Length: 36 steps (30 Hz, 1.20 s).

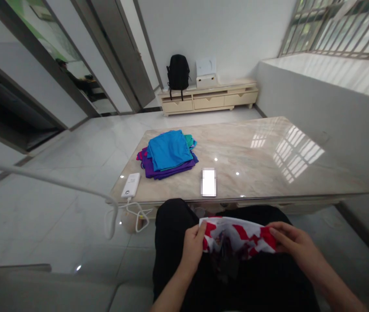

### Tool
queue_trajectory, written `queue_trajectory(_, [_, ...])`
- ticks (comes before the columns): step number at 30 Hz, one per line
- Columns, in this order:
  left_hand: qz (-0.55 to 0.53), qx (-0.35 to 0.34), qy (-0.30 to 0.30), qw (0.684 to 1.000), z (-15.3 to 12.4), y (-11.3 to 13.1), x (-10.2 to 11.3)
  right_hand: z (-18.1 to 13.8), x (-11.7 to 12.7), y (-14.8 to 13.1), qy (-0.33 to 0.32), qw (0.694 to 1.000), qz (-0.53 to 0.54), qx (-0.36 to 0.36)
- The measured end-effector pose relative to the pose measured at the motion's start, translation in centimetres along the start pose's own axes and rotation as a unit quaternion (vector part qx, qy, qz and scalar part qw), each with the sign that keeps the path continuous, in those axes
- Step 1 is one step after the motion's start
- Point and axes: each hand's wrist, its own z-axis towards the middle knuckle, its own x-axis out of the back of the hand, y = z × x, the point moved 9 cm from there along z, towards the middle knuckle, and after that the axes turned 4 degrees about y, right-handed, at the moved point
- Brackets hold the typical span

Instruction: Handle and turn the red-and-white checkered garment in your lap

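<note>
Stretched between my two hands, over my lap, is a red and white patterned piece of clothing (239,234), its kind not clear. My left hand (193,245) pinches its left end, thumb on top. At the other end my right hand (290,240) grips the cloth between thumb and fingers. The middle sags, with a dark, blurred part hanging below. On the table, beyond my left hand, lies a stack of folded clothes (169,149), blue on top with purple beneath and bits of green and pink at the sides.
The marble-topped table (236,138) stands before my knees. On it are a phone-like object (208,182) with a whited-out screen and a white power bank (131,185) with a cable. Beyond, a low cabinet (208,102) bears a black backpack (178,73). A person (74,80) appears through the doorway.
</note>
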Motion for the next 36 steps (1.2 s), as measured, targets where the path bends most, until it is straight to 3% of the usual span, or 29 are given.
queue_trajectory(2, [-0.031, 0.044, 0.003, 0.999, -0.6, 0.1, -1.3, -1.4, -3.1, -0.3, -0.072, 0.992, 0.085, -0.056])
queue_trajectory(4, [-0.024, 0.032, -0.030, 0.999, -1.9, 1.7, -3.4, -3.0, -6.2, -0.9, -0.113, 0.978, 0.156, -0.082])
queue_trajectory(7, [0.025, -0.086, -0.080, 0.993, -4.0, 5.9, -5.7, -4.6, -10.4, -1.8, -0.163, 0.961, 0.206, -0.085])
queue_trajectory(9, [0.072, -0.180, -0.086, 0.977, -5.1, 8.1, -6.2, -4.9, -11.9, -2.3, -0.169, 0.960, 0.217, -0.063])
queue_trajectory(12, [0.169, -0.278, -0.072, 0.943, -5.9, 9.2, -6.0, -4.4, -11.7, -2.6, -0.137, 0.966, 0.217, -0.037])
queue_trajectory(16, [0.264, -0.348, -0.082, 0.896, -6.6, 8.3, -6.3, -3.9, -10.6, -1.6, -0.118, 0.973, 0.190, -0.055])
queue_trajectory(20, [0.322, -0.370, -0.103, 0.866, -7.2, 7.8, -7.4, -3.7, -9.9, -0.4, -0.120, 0.973, 0.187, -0.062])
queue_trajectory(28, [0.425, -0.366, -0.101, 0.822, -8.1, 4.7, -10.4, -2.8, -8.0, 0.2, -0.054, 0.992, 0.111, 0.039])
queue_trajectory(32, [0.404, -0.359, -0.100, 0.836, -8.7, 3.1, -10.5, -2.9, -8.0, 0.4, -0.065, 0.993, 0.078, 0.058])
queue_trajectory(36, [0.248, -0.288, -0.185, 0.906, -8.6, 3.5, -9.7, -3.2, -7.7, -0.7, -0.070, 0.992, 0.061, 0.084])
